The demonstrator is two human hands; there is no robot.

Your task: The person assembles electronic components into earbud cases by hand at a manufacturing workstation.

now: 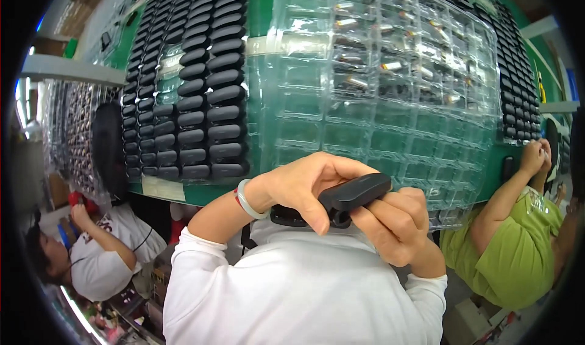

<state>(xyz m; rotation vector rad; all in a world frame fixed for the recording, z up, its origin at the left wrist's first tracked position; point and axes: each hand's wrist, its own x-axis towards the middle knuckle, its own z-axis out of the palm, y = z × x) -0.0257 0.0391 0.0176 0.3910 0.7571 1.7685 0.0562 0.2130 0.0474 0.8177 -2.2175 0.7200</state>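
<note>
A glossy black oblong case (358,190) with rounded ends is held in front of my chest, tilted up toward the right. My left hand (298,183) closes on its left end, thumb in front and fingers curled over the far side. Its lower right part is gripped by my right hand (395,223), whose fingers are bent in under it. Beneath the case, between the hands, shows a small dark rounded part (341,218); I cannot tell if it belongs to the case. Another dark object (287,216) lies below my left wrist, partly hidden.
A clear compartment tray (298,132) lies ahead, its far cells holding small parts with white and orange cylinders. Rows of black cases (225,113) fill a tray at left; more cases (518,89) stand far right. A person in green (518,247) works at right, another (116,247) at left.
</note>
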